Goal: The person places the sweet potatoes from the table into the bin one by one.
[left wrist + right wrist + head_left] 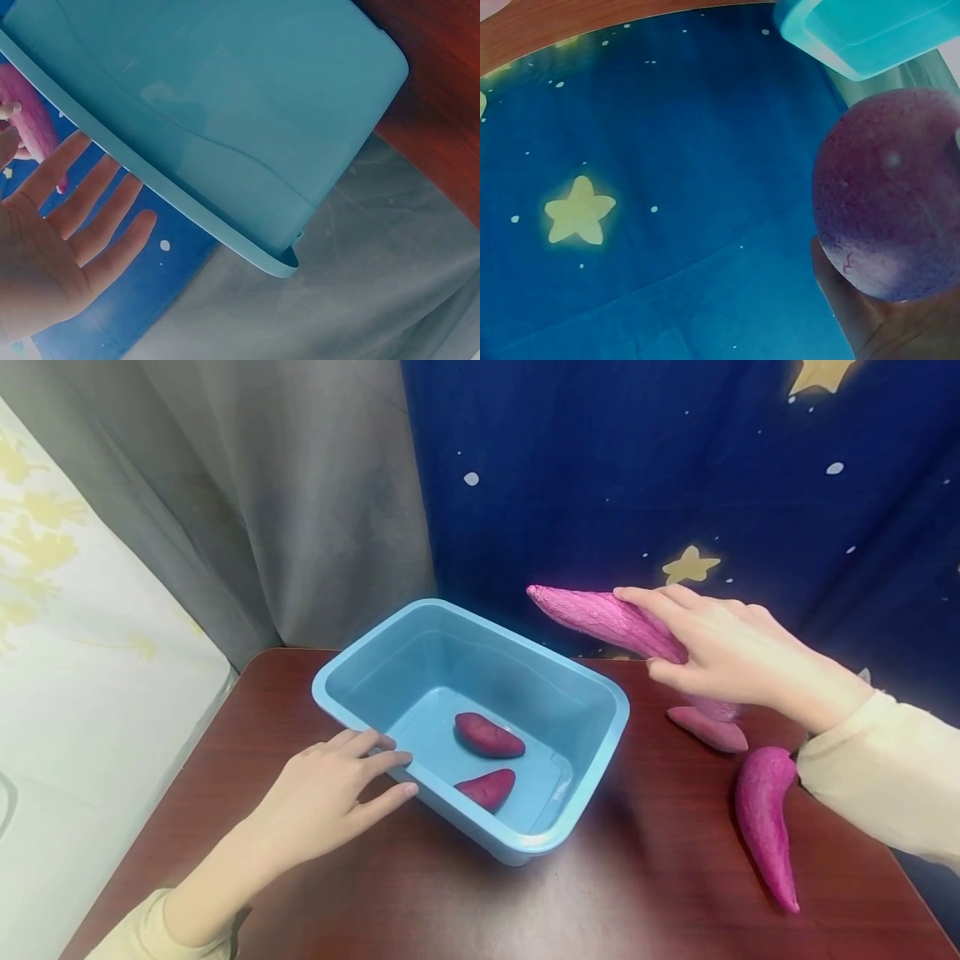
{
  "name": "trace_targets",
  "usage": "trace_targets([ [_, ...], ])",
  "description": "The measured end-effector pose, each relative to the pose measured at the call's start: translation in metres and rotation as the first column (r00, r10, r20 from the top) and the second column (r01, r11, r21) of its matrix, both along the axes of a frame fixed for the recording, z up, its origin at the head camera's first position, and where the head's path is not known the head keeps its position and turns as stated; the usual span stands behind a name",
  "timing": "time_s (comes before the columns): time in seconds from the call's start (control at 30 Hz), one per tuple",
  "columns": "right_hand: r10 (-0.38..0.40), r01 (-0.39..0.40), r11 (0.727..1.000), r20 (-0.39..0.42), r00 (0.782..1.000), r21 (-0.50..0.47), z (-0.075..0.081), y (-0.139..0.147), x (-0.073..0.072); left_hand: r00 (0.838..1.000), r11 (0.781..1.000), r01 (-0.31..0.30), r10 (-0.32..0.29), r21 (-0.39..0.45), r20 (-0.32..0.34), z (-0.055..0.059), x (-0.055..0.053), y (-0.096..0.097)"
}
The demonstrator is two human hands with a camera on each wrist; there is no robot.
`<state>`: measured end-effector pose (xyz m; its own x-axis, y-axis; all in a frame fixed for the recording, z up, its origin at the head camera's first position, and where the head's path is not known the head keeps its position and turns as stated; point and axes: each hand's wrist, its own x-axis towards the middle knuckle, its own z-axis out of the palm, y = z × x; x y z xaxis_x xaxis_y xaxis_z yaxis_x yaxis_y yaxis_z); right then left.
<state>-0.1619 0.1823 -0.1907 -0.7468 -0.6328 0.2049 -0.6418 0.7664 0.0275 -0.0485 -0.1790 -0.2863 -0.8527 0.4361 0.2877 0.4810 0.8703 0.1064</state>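
My right hand (731, 647) grips a long pink sweet potato (600, 617) and holds it above the table, right of the blue basin (600, 710). Its narrow tip points left toward the basin, and in the right wrist view the rounded end of this sweet potato (889, 195) shows close up. With fingers spread, my left hand (322, 802) touches the basin's near left rim; in the left wrist view those fingers (112, 214) look extended beside the rim. Inside the basin lie two small dark-red sweet potatoes, one near the middle (489, 736) and one (491, 788) partly hidden by the near wall.
On the brown table (600, 902), a small pinkish sweet potato (708, 729) lies below my right hand. A larger curved magenta one (765, 827) rests nearer the right edge. Behind the table hang a grey curtain (322, 485) and a blue star-patterned cloth (600, 468).
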Motion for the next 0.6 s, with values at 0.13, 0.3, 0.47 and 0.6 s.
trace_targets([
  [0.13,0.015,-0.015,1.0,0.003,1.0,-0.002,0.001,-0.008,-0.002,1.0,1.0,0.004,-0.004,-0.001,-0.006,0.0,0.0,0.0],
  [0.3,0.029,-0.029,1.0,0.003,1.0,-0.002,0.001,-0.018,-0.004,1.0,1.0,0.005,-0.005,-0.002,-0.007,0.0,-0.001,0.0],
  [0.47,0.035,-0.035,0.999,0.009,0.999,-0.014,0.001,-0.026,-0.008,1.0,1.0,0.003,-0.003,0.0,-0.002,-0.001,-0.001,0.0],
  [0.6,0.035,-0.035,0.999,0.016,0.999,-0.019,0.001,-0.032,-0.011,1.0,1.0,0.005,-0.005,0.002,-0.007,-0.002,-0.001,0.0],
])
